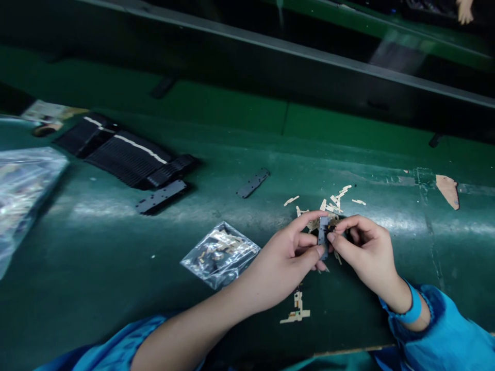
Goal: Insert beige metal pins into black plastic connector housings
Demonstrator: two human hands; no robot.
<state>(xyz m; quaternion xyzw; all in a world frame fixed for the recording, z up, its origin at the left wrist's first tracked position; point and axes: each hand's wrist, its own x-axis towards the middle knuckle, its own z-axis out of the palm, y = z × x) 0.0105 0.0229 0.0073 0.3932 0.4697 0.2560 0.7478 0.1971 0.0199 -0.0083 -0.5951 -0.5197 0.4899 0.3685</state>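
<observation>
My left hand (288,257) grips a small dark grey plastic plate (323,232) upright between thumb and fingers. At the plate's right edge, the thumb and forefinger of my right hand (365,245) are pinched together on a tiny dark piece, mostly hidden by the fingertips. Beneath and behind both hands lies a loose pile of thin cream-coloured flat parts (336,201). A few more cream parts (297,309) with copper-coloured bits lie nearer to me, below my left hand.
Left of my hands lies a clear plastic bag (220,252) of small parts. Similar grey plates (253,183) and a stack of black ribbed trays (127,149) lie farther left, beside a large clear bag (27,190). A brown scrap (447,190) sits right. Another person's hand (465,11) shows top right.
</observation>
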